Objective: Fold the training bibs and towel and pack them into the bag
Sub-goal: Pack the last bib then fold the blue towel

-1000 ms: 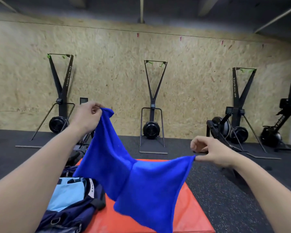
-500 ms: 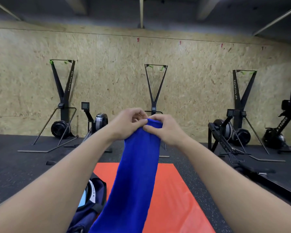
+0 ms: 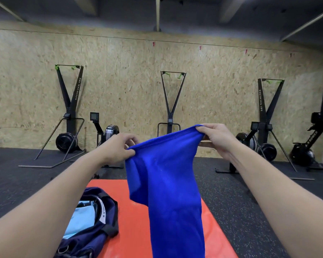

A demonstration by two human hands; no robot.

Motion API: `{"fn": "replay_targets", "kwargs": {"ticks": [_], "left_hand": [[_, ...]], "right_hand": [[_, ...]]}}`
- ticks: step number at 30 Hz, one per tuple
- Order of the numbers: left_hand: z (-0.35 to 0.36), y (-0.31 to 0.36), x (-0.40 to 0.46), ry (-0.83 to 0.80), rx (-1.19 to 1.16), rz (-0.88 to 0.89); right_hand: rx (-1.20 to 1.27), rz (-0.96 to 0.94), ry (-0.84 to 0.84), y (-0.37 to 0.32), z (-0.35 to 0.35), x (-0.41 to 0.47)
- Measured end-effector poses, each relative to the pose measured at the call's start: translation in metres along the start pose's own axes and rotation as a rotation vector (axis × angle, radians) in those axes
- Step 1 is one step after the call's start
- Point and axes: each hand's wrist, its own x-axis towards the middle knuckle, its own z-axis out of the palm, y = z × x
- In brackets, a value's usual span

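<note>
Pinching towel top edge | left hand | right hand

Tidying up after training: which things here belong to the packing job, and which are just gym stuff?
Job:
blue towel, pinched at its top edge by left hand and right hand
navy bag, open, light blue cloth inside

Gym stuff:
orange mat
ski machines
rower
</note>
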Motion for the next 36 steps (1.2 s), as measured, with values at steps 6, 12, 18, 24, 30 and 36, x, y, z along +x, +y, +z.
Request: {"fn": "replay_targets", "kwargs": {"ticks": [6,12,18,24,30,36], "left_hand": [[-0.010,-0.015,-0.005,0.093,0.041,-0.021],[-0.016,-0.027,-0.005,0.240,-0.105,-0.008],[-0.024,-0.026,-0.004,0.342,-0.311,-0.044],[-0.032,-0.026,-0.004,0.163,-0.575,-0.059],[-0.023,-0.042,0.026,0.133,-0.530,-0.038],[0.010,-0.074,0.081,0.214,-0.506,-0.115]], "right_hand": [[0.003,0.077,0.135,0.004,-0.027,0.008],[-0.016,0.117,0.099,0.007,-0.044,0.009],[-0.131,0.175,-0.063,0.006,-0.059,0.005],[0.070,0.199,-0.124,0.010,-0.070,0.010],[0.117,0.194,-0.063,0.025,-0.064,0.039],[0.154,0.236,0.044,0.060,-0.057,0.098]]}}
